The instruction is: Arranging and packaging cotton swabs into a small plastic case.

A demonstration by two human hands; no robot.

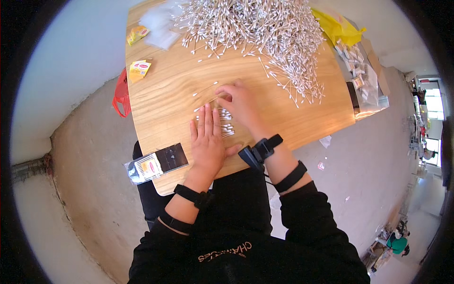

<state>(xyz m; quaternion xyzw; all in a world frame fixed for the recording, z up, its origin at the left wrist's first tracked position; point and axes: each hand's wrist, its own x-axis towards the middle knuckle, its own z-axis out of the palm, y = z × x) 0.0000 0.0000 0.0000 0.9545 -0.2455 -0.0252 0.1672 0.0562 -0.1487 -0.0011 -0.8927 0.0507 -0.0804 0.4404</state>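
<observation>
My left hand (206, 144) lies flat on the wooden table (165, 109), fingers stretched out over a small row of cotton swabs (228, 128). White tips of the row show on its right side; the rest is hidden under the palm. Just above those fingertips, my right hand (240, 104) is closed in a pinch on a single cotton swab (208, 102), which slants down to the left. Another loose cotton swab (205, 88) lies a little farther away. A large heap of cotton swabs (265, 28) covers the far side of the table.
Yellow printed cards (139, 70) and clear plastic bags (161, 26) lie at the far left. A packed bag of swabs (147, 168) rests on a dark pad (171, 157) at the near left corner. Past the right edge are a yellow bag (338, 27) and small packets (352, 57).
</observation>
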